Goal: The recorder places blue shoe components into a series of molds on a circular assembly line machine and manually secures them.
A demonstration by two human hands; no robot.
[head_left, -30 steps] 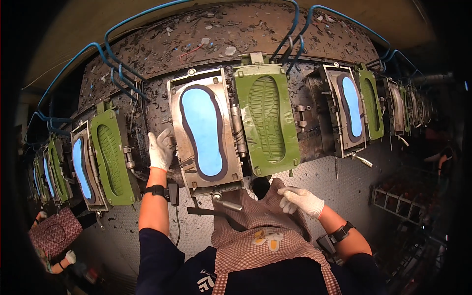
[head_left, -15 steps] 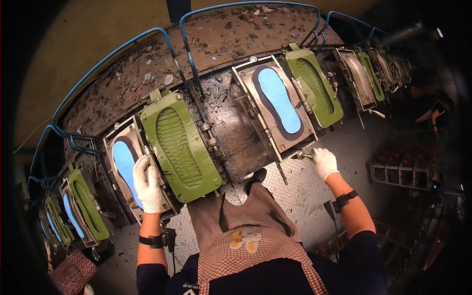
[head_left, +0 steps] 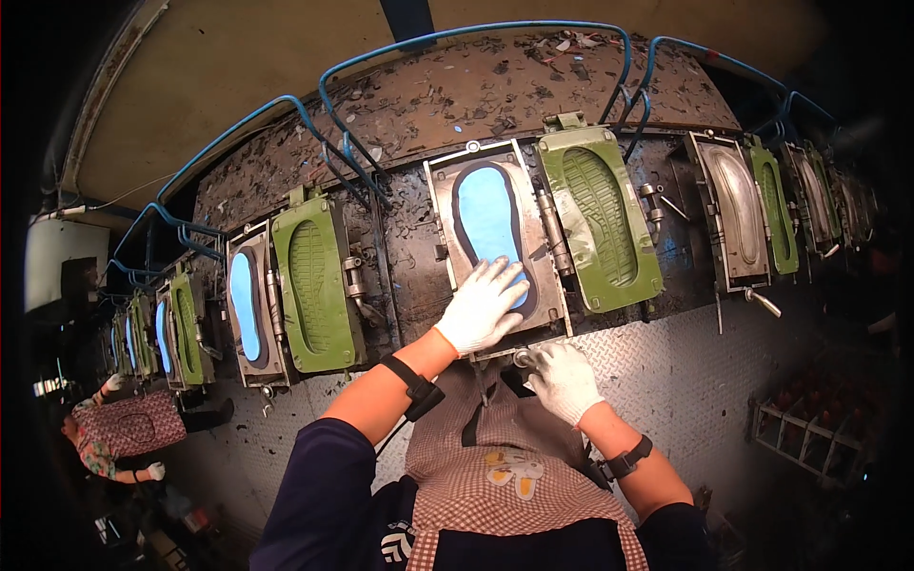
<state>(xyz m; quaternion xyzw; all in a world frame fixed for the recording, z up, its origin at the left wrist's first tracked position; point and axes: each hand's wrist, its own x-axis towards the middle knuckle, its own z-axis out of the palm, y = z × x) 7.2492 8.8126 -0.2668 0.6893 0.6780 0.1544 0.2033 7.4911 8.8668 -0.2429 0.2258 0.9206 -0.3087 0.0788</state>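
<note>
At frame centre, left hand [head_left: 484, 306] lay flat, fingers spread, on blue sole [head_left: 487, 224] in open metal mould [head_left: 495, 243] — gripping nothing. Right hand [head_left: 564, 379] just below — curled around mould's handle [head_left: 523, 358]; green lid [head_left: 600, 219] beside.

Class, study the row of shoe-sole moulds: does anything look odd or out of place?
Yes. One open mould to the right shows a bare grey cavity, unlike the blue-filled mould under the left hand. Scraps litter the machine top above the moulds.

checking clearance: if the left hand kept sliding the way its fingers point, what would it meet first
The left hand lies flat on the blue sole in the open mould; straight on, it likely just crosses more sole, then the mould's far rim.
</note>
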